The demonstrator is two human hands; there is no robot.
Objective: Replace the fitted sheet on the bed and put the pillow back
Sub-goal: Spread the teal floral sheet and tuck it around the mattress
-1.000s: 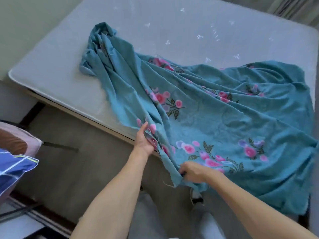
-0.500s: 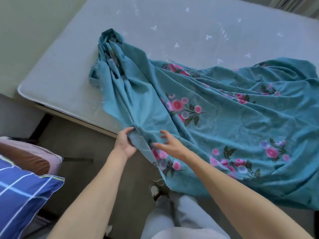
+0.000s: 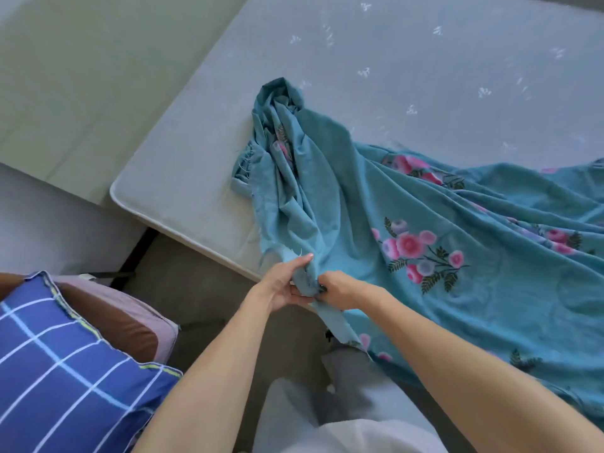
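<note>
A teal sheet (image 3: 457, 243) with pink flowers lies rumpled across the right part of a bare grey mattress (image 3: 359, 44), with one bunched end reaching toward the mattress's left side. Its near edge hangs over the bed's front side. My left hand (image 3: 281, 282) and my right hand (image 3: 340, 289) are close together at that edge, both closed on a gathered fold of the sheet. A blue checked pillow (image 3: 65, 380) lies at the lower left, off the bed.
A brown and pink cushion (image 3: 127, 322) sits under the blue pillow. A pale wall (image 3: 81, 76) runs along the bed's left side. Grey floor (image 3: 196, 299) shows between pillow and bed. My legs (image 3: 327, 416) stand at the bed's edge.
The view has shifted left toward the mattress corner. My hands worked leftward along the sheet's edge and have come together, both now gripping one bunched fold.
</note>
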